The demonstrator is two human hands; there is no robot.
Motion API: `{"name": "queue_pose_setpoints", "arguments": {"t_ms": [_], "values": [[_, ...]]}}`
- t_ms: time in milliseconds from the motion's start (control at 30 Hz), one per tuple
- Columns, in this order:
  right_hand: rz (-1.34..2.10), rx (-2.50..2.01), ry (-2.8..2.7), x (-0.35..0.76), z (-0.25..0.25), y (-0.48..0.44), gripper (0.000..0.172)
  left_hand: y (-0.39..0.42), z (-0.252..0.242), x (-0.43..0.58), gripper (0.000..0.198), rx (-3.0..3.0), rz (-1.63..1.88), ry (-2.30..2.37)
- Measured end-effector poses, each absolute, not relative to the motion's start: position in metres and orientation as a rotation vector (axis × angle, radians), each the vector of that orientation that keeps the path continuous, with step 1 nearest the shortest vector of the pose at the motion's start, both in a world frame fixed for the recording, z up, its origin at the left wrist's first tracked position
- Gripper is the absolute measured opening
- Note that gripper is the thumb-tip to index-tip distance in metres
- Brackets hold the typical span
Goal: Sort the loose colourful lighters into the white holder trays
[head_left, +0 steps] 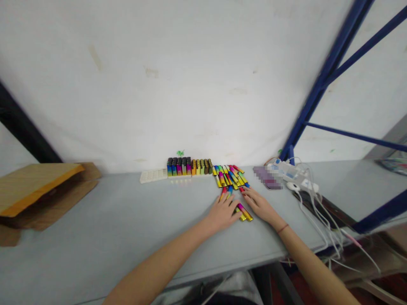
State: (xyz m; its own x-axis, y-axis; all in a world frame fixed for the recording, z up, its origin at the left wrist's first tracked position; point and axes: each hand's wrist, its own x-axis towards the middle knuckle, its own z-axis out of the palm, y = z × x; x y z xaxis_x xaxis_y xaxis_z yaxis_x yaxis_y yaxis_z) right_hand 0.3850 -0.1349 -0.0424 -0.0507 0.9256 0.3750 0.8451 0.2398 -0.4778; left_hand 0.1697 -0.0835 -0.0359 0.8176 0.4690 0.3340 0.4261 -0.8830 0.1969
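Note:
Both my hands lie palm down on the grey table (127, 220), close together. My left hand (223, 213) has its fingertips against a few loose gradient-coloured lighters (225, 193) and beside a small group of gold-and-pink lighters (244, 212). My right hand (258, 205) rests just right of that group, with its fingertips at the near edge of a loose heap of lighters (229, 176). Farther back, against the wall, stands a tight row of upright lighters (188, 167). To its left lies a white dimpled tray (153, 175).
A brown cardboard envelope (34, 190) lies at the table's left end. At the right are a pixelated purple object (267, 177), a white power strip (286, 171) and tangled white cables (318, 212). A blue steel frame (324, 80) rises at the right, before the white wall.

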Motion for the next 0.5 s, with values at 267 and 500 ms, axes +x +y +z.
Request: {"name": "queue_pose_setpoints", "arguments": {"t_ms": [267, 500], "values": [[0.072, -1.621, -2.217, 0.381, -0.035, -0.167, 0.054, -0.081, -0.027, 0.173, 0.041, 2.924, 0.598, 0.84], [-0.058, -1.747, -2.229, 0.369, -0.034, -0.164, 0.051, -0.094, -0.017, 0.18, 0.033, 3.038, 0.708, 0.917]]}}
